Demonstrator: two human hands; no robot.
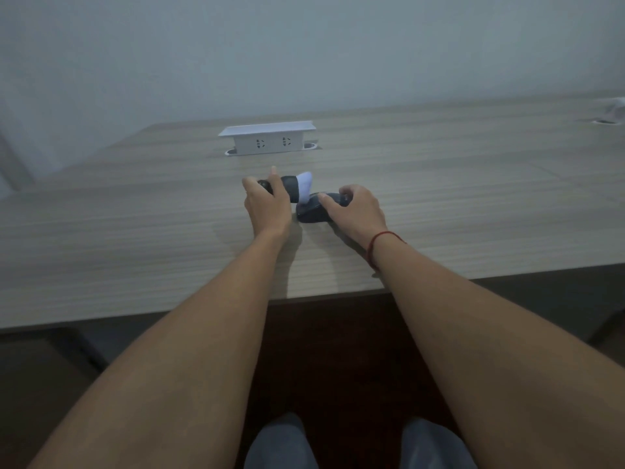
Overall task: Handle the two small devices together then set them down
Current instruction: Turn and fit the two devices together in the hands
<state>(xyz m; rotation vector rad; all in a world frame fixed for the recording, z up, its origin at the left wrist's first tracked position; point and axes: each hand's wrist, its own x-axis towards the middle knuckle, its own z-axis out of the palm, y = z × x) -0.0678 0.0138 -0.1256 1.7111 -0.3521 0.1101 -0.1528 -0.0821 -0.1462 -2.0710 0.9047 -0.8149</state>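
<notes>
Two small devices lie close together on the wooden table (135, 225). The left one is a dark device with a white end (299, 187); my left hand (267, 204) is wrapped over its left part, index finger raised. The right one is a dark rounded device (313, 213) resting on the tabletop; my right hand (356, 208) covers its right side with fingers curled on top. The white end of the left device nearly touches the right device. A red string circles my right wrist.
A raised white socket box (267, 138) with two outlets stands on the table behind the devices. A cable hole with a pale object (612, 116) sits at the far right. The table's front edge (203, 308) runs below my forearms; my knees show beneath.
</notes>
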